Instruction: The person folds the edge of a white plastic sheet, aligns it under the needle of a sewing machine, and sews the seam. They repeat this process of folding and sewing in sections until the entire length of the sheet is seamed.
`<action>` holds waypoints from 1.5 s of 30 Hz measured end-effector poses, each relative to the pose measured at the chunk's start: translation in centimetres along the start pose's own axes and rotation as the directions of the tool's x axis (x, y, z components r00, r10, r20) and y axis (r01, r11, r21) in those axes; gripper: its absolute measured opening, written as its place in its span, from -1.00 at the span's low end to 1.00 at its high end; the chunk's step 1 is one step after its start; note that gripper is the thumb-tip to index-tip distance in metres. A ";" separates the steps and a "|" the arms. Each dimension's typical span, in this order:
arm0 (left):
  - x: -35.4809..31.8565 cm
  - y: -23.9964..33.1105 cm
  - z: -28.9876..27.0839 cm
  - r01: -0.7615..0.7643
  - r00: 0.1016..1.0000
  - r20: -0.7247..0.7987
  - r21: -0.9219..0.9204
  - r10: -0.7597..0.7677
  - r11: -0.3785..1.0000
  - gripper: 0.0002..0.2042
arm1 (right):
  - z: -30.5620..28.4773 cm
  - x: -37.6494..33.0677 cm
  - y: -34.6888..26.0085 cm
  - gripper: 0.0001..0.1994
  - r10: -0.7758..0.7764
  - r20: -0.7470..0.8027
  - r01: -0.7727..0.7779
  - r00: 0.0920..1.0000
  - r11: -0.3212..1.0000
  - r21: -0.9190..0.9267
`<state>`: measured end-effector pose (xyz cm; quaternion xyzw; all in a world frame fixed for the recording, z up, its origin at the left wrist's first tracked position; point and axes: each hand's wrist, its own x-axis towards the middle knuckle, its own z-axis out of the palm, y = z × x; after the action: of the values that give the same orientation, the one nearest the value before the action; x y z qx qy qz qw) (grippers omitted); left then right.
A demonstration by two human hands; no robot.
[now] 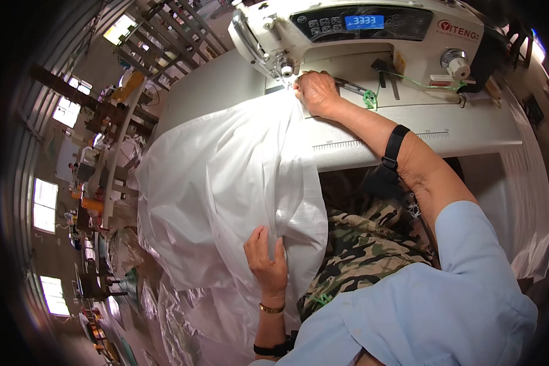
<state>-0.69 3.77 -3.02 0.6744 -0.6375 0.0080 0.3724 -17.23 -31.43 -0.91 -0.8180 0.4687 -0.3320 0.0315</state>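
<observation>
A thin, shiny white sheet spreads from the sewing machine's needle area across the table's near left side and hangs down over the front edge in folds. My right hand is closed at the sheet's far corner, fingers bent together right beside the presser foot. The fingertips partly hide what they pinch. Lower down, my left hand lies on the sheet with fingers stretched out and thumb apart. Above both stands the white sewing machine, with a lit blue display and its needle end over the sheet.
Green cord, a dark pair of tweezers-like tools and small metal pieces lie on the machine bed behind my right wrist. More white sheeting hangs at the right. Crumpled clear sheeting lies at the lower left.
</observation>
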 end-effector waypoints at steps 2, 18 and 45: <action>-0.3 -0.3 -0.3 -0.041 0.999 0.019 0.046 0.040 0.998 -0.64 | 0.4 0.3 0.3 -0.83 0.006 0.037 -0.004 0.999 0.999 -0.039; -3.1 -5.6 1.4 0.093 0.993 0.019 0.452 -0.114 0.887 -0.73 | -5.3 -10.7 -6.0 -0.94 -0.574 -0.174 0.590 0.800 0.806 0.053; 4.7 3.7 -8.4 -0.080 0.963 0.259 0.031 0.070 0.996 -0.79 | -3.4 -23.4 -21.0 -0.66 -0.176 0.424 -0.339 0.888 0.373 0.864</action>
<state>0.89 4.38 7.12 0.6526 -0.7052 -0.0526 0.2720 -11.48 -0.37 -2.66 -0.6862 0.2223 -0.3350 0.6062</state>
